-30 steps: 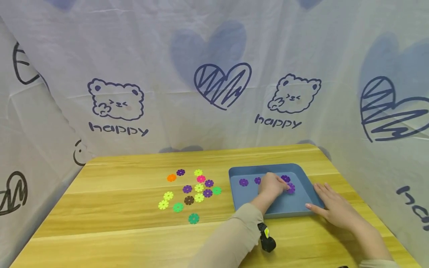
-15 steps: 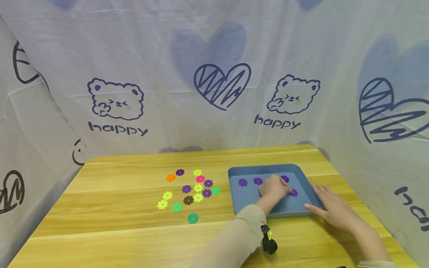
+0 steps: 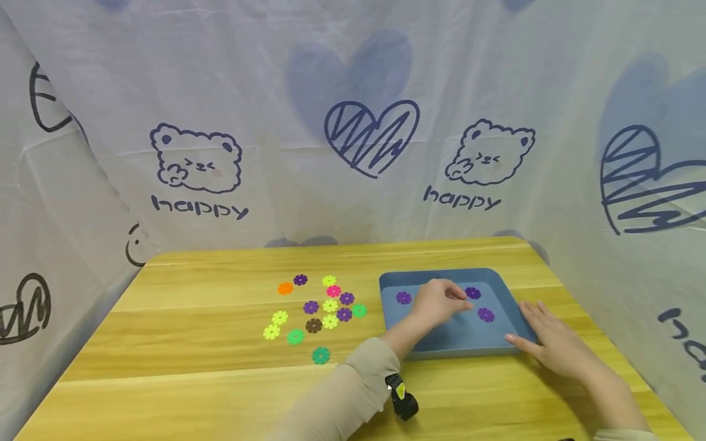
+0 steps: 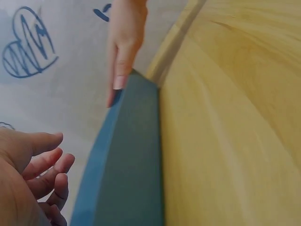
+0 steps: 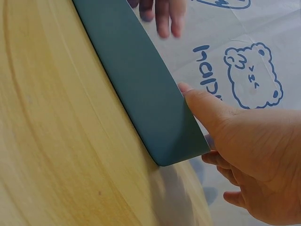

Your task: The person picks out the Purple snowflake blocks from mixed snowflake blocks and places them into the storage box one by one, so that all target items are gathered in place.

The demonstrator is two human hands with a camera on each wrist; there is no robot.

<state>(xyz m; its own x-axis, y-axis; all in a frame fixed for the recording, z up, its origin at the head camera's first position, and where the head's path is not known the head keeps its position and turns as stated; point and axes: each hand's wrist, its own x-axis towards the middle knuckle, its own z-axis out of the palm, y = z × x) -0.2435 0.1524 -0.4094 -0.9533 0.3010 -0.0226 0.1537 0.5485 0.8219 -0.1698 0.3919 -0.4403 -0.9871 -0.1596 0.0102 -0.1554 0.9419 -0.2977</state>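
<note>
Wooden table (image 3: 220, 367): right hand (image 3: 557, 349) fingers (relaxed, straight) touch blue tray (image 3: 458, 343) corner.

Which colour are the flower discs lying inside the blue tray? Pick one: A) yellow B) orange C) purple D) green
C: the discs visible in the blue tray are all purple; the green, orange and yellow ones lie on the table to its left.

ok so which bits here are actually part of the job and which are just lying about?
In play:
blue tray
purple discs in the tray
purple discs in the pile on the table
left hand, over the tray, holding nothing visible
right hand, resting on the tray's right edge

Lying about:
yellow, green, orange, pink and brown discs
printed cloth backdrop
</note>
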